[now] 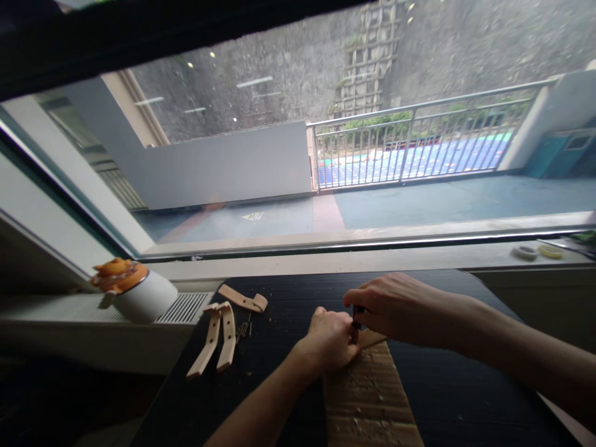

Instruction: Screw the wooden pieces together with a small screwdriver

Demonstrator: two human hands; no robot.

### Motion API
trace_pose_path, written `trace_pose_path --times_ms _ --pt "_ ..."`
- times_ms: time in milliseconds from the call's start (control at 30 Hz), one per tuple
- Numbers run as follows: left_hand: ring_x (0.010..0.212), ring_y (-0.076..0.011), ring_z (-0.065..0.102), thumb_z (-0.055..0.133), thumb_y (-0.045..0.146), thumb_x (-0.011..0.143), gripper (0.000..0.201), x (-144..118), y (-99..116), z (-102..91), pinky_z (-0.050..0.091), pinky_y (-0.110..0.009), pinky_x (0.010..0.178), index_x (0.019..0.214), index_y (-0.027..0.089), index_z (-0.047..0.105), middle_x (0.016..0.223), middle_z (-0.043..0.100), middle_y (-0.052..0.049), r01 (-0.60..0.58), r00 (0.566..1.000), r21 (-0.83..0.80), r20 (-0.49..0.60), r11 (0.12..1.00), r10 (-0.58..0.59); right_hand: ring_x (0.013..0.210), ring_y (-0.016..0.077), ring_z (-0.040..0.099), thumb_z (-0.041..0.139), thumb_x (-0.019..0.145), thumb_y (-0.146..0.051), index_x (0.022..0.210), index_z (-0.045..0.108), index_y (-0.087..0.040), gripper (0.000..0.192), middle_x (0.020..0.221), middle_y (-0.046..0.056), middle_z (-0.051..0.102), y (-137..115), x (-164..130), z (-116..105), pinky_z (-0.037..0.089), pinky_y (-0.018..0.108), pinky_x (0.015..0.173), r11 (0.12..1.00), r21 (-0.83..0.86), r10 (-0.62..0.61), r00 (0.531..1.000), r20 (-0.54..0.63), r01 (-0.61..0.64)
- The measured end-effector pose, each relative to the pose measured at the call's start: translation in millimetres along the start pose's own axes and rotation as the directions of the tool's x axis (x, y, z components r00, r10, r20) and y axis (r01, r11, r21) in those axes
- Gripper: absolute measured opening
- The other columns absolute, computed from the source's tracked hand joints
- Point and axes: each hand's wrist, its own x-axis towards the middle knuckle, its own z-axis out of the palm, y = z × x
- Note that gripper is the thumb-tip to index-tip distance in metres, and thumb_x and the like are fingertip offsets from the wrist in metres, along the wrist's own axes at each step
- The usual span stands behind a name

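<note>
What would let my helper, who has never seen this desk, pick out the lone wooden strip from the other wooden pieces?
Start at the black table under the big window and look toward its far left corner, near the white and orange pot on the sill. Three pale wooden pieces lie there. The lone wooden strip is the short one lying crosswise, farthest from the person, while the joined pair lies lengthwise just below it.

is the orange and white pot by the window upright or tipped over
Tipped: the pot lies leaning on the vent ledge, its orange lid facing left and sideways.
</note>
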Motion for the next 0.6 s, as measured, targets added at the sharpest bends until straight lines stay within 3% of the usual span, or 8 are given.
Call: trace_pose_path --times_ms 200,600 --pt "0.086 -0.0236 0.066 0.051 0.029 0.078 0.014 -1.3 0.8 -3.0 0.043 -0.035 0.077 0.079 0.022 0.062 0.087 0.072 -0.002 -0.013 1.000 -0.039 -0.007 0.999 0.013 0.068 0.0172 0.064 0.052 0.085 -0.010 0.079 0.066 -0.019 0.018 0.078 0.004 0.070 2.2 -1.5 -2.9 0.029 0.027 0.054 0.999 0.036 -0.013 0.999 0.042 0.011" --pt "0.085 -0.0239 0.066 0.053 0.031 0.079 0.015 -1.2 -0.6 0.9 0.042 -0.035 0.079 0.081 0.023 0.066 0.084 0.072 -0.003 0.006 1.000 -0.037 0.013 0.999 -0.005 0.062 0.0167 0.062 0.051 0.088 -0.015 0.076 0.064 -0.016 0.018 0.070 0.004 0.069 2.9 1.9 5.5 0.028 0.027 0.052 0.999 0.047 0.027 1.000 -0.002 -0.027"
